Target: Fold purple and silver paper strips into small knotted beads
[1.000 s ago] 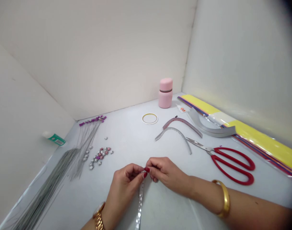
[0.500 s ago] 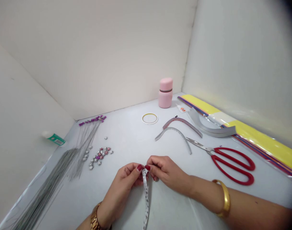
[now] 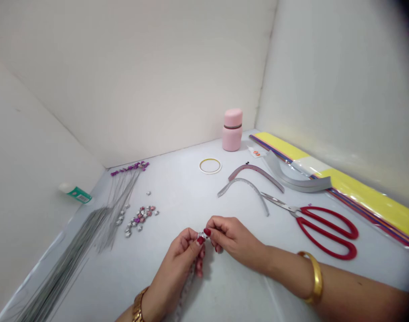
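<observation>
Near the table's front, my left hand (image 3: 186,252) pinches the folded end of a white patterned paper strip (image 3: 201,235) between thumb and fingers. My right hand (image 3: 229,237) grips the same small fold from the right, thumb and forefinger together, its fingertips touching or nearly touching the left ones. The strip's tail runs down beside my left palm, partly hidden by that hand. Small folded stars (image 3: 141,215), silver, pink and purple, lie to the left of my hands.
Red-handled scissors (image 3: 325,228) lie at the right, beside curved paper strips (image 3: 256,172) and long yellow packets (image 3: 358,188). A pink flask (image 3: 232,129) stands behind a tape ring (image 3: 210,166). Grey wires (image 3: 70,255) and purple-tipped stems (image 3: 130,168) lie left, near a green-and-white tube (image 3: 76,194).
My left hand has turned and its thumb has come over the fold. The strip's tail has swung from between my hands to the left, beside my left palm.
</observation>
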`<state>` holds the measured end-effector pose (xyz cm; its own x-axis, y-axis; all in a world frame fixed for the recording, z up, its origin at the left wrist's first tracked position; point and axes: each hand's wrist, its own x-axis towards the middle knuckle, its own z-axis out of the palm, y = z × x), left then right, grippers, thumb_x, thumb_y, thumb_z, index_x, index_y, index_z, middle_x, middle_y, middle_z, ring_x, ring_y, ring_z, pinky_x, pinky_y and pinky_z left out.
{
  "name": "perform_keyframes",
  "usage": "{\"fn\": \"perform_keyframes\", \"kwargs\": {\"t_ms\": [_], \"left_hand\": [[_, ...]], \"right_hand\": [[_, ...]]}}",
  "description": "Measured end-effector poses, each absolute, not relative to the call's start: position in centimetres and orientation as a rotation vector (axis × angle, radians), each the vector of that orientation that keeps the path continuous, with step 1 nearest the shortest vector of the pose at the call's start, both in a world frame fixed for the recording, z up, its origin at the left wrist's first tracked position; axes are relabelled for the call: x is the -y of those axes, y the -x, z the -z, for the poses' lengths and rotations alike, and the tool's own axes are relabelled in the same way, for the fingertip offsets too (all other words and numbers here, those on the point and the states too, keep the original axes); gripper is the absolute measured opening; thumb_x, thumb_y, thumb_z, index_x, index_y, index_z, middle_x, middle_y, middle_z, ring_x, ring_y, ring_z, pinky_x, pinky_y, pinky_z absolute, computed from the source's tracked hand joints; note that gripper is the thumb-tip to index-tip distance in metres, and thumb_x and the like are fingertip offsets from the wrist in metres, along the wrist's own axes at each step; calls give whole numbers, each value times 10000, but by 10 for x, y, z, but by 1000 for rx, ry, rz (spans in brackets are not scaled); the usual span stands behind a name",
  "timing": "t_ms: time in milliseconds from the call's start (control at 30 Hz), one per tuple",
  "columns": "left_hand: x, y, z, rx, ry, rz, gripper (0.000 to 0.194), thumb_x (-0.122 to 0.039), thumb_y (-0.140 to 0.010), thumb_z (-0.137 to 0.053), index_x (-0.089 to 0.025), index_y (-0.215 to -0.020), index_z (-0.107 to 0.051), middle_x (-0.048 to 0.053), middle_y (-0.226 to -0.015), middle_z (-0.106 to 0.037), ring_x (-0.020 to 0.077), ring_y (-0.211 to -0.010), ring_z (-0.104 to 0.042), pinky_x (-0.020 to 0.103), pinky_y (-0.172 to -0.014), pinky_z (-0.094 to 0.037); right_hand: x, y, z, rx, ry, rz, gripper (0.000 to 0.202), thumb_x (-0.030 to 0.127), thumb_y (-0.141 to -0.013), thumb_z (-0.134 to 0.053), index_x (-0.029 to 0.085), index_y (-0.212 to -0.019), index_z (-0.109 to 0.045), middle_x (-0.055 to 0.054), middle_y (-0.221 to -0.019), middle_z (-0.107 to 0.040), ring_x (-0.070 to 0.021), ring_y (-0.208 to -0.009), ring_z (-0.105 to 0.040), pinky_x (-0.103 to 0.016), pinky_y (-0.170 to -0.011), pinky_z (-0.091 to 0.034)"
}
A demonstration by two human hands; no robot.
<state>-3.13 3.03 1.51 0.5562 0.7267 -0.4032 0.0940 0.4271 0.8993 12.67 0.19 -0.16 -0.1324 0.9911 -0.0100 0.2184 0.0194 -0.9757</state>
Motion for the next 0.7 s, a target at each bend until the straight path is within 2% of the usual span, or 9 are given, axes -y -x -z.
{"fn": "perform_keyframes", "kwargs": {"t_ms": [67,133,233,367,433,633,700], "left_hand": [[-30,33,-13,-977,-1140,-482,200,-333,-801,-517,-172,-694,-467,-84,-501,-364,52,-400,-275,149,-361,-214],[-31,34,-11,-1005,-1203,-479,212,-353,-794,-525,-173,-695,-473,-91,-481,-342,52,-393,-238,156,-363,-184],[-33,35,-8,-1021,-1290,-508,218,-354,-780,-546,-169,-679,-487,-76,-501,-408,58,-420,-305,165,-419,-257],[-33,35,-8,-970,-1441,-603,234,-363,-793,-522,-163,-671,-510,-21,-599,-509,119,-594,-470,201,-560,-357],[-33,36,-9,-956,-1470,-599,241,-373,-800,-508,-160,-690,-523,-4,-630,-526,136,-636,-484,212,-584,-369],[-35,37,-6,-1042,-1392,-505,242,-387,-811,-487,-159,-733,-518,-62,-530,-409,61,-431,-306,167,-410,-255],[-35,36,-4,-1052,-1379,-497,263,-399,-811,-477,-156,-714,-505,-64,-519,-411,56,-410,-304,166,-388,-243]], "right_hand": [[-2,-127,0,1502,1291,-1188,208,278,-849,-424,173,-680,-484,46,-542,-468,-86,-498,-458,-196,-508,-384],[-1,-127,-1,1529,1286,-1181,209,271,-847,-426,171,-671,-481,42,-550,-471,-86,-505,-458,-197,-511,-377],[-1,-126,-1,1533,1281,-1202,210,273,-850,-424,171,-673,-475,40,-547,-473,-87,-503,-455,-200,-511,-373],[-2,-126,-1,1393,1209,-1382,225,320,-858,-413,173,-692,-453,42,-558,-462,-81,-487,-455,-202,-502,-387],[-3,-125,0,1329,1183,-1446,234,342,-855,-417,171,-699,-450,44,-561,-457,-78,-480,-457,-201,-498,-388],[-2,-125,0,1376,1207,-1393,201,309,-851,-427,171,-710,-469,38,-591,-473,-83,-506,-470,-202,-518,-391],[-1,-125,0,1425,1218,-1350,181,273,-848,-427,172,-703,-470,39,-594,-472,-83,-511,-472,-199,-515,-387]]}}
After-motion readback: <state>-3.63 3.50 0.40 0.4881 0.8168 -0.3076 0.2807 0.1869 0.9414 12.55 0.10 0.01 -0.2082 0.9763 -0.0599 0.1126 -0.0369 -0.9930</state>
